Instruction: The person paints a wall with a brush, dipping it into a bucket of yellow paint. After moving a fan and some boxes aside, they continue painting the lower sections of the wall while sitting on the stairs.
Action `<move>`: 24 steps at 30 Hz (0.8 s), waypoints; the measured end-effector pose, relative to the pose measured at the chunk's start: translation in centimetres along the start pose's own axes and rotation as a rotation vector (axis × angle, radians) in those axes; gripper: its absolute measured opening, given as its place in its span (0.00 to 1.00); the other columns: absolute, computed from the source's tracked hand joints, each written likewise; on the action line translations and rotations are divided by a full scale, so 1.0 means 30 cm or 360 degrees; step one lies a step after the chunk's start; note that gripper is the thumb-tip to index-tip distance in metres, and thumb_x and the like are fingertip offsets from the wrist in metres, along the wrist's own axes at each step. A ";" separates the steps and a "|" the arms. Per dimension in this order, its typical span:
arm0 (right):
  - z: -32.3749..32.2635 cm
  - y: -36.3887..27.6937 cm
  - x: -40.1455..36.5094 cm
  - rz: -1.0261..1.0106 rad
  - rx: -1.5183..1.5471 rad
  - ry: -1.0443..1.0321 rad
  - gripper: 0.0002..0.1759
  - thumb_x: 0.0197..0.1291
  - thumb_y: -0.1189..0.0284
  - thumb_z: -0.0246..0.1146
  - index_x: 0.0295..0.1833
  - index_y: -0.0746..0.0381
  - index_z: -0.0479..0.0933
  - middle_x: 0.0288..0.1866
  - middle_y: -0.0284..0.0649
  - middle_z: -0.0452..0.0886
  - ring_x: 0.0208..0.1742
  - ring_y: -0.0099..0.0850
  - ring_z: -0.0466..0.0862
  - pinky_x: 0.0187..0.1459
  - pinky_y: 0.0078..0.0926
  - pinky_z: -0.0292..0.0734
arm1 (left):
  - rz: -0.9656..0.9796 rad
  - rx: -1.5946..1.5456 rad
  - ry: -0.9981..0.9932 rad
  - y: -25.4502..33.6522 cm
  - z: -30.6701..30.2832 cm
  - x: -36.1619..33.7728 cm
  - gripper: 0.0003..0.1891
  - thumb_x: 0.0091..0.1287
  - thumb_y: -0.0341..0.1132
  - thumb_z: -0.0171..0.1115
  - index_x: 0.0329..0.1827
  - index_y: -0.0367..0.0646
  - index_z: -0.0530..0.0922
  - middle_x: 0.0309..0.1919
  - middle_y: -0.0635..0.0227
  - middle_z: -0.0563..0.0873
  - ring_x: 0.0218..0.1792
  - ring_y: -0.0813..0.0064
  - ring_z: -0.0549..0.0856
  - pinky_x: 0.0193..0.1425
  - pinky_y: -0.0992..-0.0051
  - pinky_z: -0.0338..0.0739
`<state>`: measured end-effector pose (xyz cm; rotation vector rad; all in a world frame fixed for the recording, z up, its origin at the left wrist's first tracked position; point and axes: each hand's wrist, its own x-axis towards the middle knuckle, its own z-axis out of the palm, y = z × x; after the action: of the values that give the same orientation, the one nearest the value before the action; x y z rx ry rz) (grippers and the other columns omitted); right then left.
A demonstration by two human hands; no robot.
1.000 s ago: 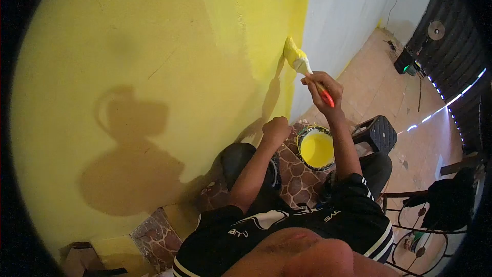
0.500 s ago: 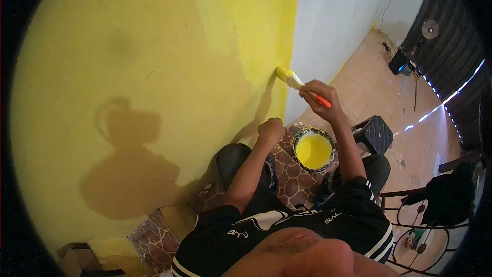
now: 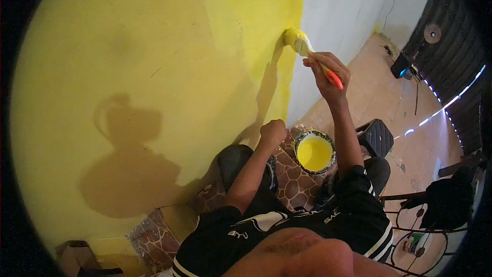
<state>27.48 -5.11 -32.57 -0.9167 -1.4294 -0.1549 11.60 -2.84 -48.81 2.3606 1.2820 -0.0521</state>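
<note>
The wall (image 3: 154, 46) rises just behind the bucket (image 3: 296, 150). It is yellow above and to the left of the bucket, and white (image 3: 343, 5) above and to the right, with a straight edge between the two colours. The tiled floor (image 3: 379, 87) stretches away to the right of the bucket. A patterned stone strip (image 3: 292, 184) lies under the bucket and in front of it. A metal chair (image 3: 446, 205) draped with dark cloth stands well to the right of the bucket and nearer the person. A black stool (image 3: 378, 136) sits just to the right of the bucket.

The bucket is round, open and filled with yellow paint, and it stands between the person's knees. The right hand (image 3: 328, 72) is raised well above the bucket, fingers wrapped round the orange handle of the brush (image 3: 302, 45). The brush's yellow-laden bristles press on the wall at the colour edge, straight up from the bucket. The left hand (image 3: 273, 133) is curled into a fist just to the left of the bucket, close to the wall. Whether it holds anything cannot be told.
</note>
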 end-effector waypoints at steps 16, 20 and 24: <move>0.084 0.070 -0.201 0.0274 0.0135 0.0146 0.08 0.60 0.83 0.60 0.45 0.70 0.77 0.36 0.45 0.84 0.38 0.28 0.85 0.42 0.22 0.80 | -0.0075 -0.0085 -0.0094 0.025 -0.046 -0.021 0.22 0.59 0.50 0.63 0.39 0.36 0.83 0.35 0.49 0.86 0.40 0.53 0.86 0.46 0.60 0.79; 0.069 0.050 -0.283 0.0609 0.0272 0.0198 0.10 0.64 0.80 0.58 0.49 0.72 0.75 0.40 0.48 0.83 0.40 0.31 0.85 0.44 0.24 0.80 | -0.0037 -0.0074 -0.0090 0.027 -0.042 -0.020 0.22 0.60 0.50 0.63 0.38 0.36 0.83 0.35 0.49 0.86 0.40 0.53 0.86 0.46 0.60 0.79; 0.041 0.052 -0.309 0.0941 0.0503 0.0273 0.14 0.66 0.78 0.56 0.55 0.74 0.73 0.42 0.49 0.83 0.42 0.33 0.85 0.46 0.26 0.81 | -0.0067 -0.0082 -0.0111 0.027 -0.051 -0.020 0.22 0.59 0.51 0.63 0.38 0.37 0.83 0.35 0.50 0.86 0.40 0.54 0.86 0.45 0.60 0.79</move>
<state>25.67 -7.21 -41.63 -0.9950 -0.9422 0.4144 11.63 -3.07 -46.99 2.2686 1.2843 -0.1123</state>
